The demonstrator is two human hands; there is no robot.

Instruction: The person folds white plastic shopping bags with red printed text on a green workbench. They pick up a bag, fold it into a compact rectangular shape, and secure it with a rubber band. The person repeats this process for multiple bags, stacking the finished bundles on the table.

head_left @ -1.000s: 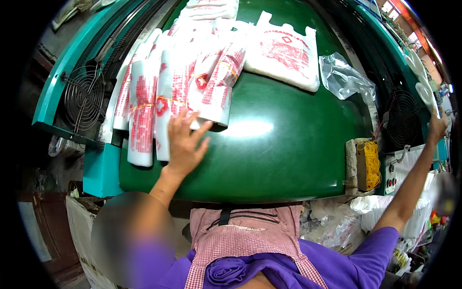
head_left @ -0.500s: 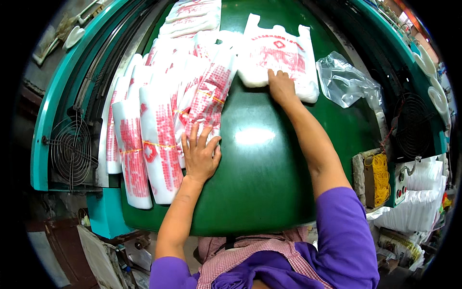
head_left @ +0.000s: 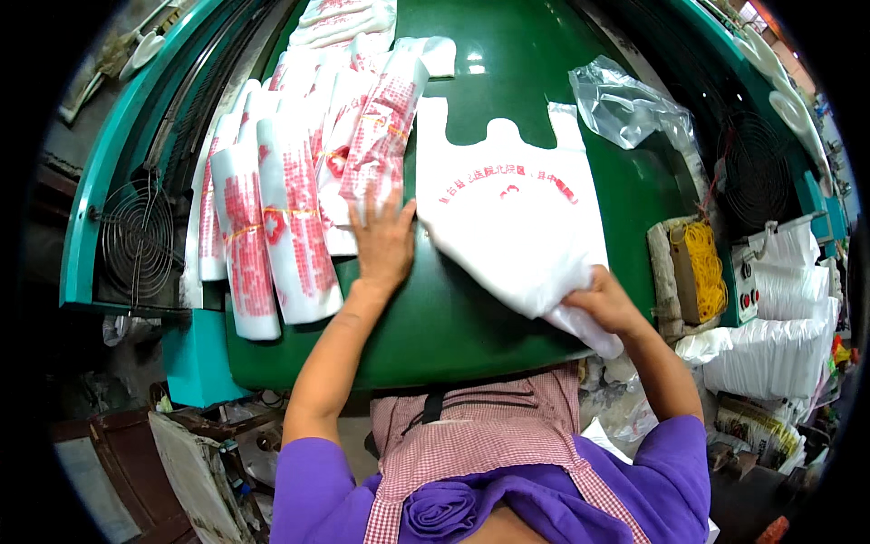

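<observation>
A white thin-plastic carrier bag [head_left: 517, 227] with red print and two handles is spread on the glossy dark green surface [head_left: 444, 344], its handles pointed away and its lower right corner bunched near the front edge; whether one layer or several is gripped cannot be told. To its left, at least five white plastic rolls with red print [head_left: 294, 249] are laid, partly overlapping, so the full number is hidden; thin yellow bands are seen around at least three. One crumpled sheet of clear plastic [head_left: 621, 109] is placed at the far right. One open brown box [head_left: 684, 283] is stood at the right edge, filled with yellow rubber bands [head_left: 705, 272]. The left hand [head_left: 385, 243] is held with fingers spread at the near end of the rightmost roll; contact cannot be confirmed through blur. By the right hand [head_left: 603, 304], closed, the bag's lower right corner is pinched.
</observation>
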